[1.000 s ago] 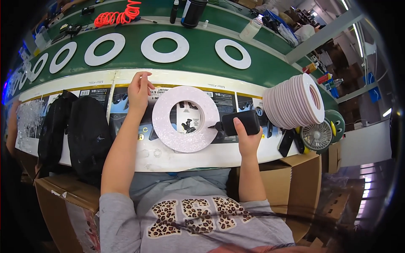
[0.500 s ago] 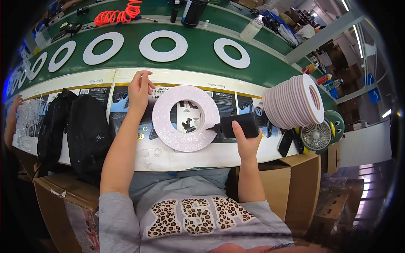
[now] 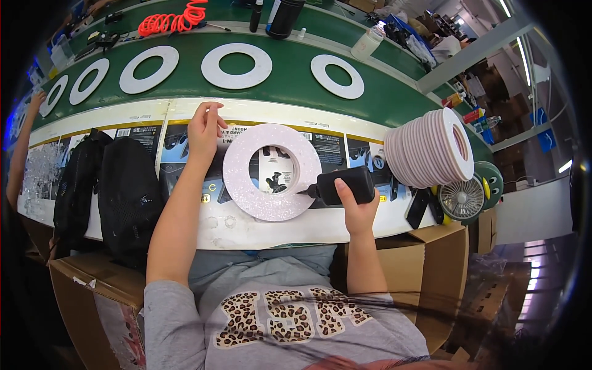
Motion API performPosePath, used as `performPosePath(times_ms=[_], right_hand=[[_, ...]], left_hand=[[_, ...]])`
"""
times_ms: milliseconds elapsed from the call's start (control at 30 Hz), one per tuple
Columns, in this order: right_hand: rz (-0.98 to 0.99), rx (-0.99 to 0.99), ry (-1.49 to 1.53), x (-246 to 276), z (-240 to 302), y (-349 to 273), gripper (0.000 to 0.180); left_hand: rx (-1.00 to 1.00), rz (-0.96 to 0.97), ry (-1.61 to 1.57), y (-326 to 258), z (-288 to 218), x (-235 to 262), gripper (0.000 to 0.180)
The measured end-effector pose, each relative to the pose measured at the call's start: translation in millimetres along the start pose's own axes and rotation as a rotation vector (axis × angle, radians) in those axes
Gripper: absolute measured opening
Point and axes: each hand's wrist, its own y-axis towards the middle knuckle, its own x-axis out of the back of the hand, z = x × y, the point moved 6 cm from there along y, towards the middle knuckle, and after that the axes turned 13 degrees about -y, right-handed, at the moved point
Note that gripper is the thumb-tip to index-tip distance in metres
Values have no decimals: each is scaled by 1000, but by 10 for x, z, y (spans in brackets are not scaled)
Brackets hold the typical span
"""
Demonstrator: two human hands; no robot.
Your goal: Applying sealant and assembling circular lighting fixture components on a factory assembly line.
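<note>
In the middle of the frame a flat pale pink foam ring lies on the white counter, on top of printed cardboard sheets. The right hand is clenched around a black squeeze bottle held on its side, its thin nozzle touching the ring's right edge. The left hand rests just left of the ring with its fingers loosely curled and gripping nothing, the fingertips reaching toward the sheet's upper border.

To the right, a stack of the same pink foam rings leans on edge, and just below it sits a small round desk fan. At the left of the counter lie two black fabric bags.

Across the upper part of the frame runs a green conveyor belt carrying a row of white flat rings, well apart from each other. A coiled orange hose lies at the upper left beyond the belt. At the far left edge another person's arm reaches toward the belt.
</note>
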Motion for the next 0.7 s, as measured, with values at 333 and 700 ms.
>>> performPosePath(times_ms=[333,700], right_hand=[[10,-24,7,7,-31,-11,17],[-70,10,-2,101,30,-17,13]], left_hand=[[7,2,0,0,3,-2,21],[5,4,26,-4,28,-8,26]])
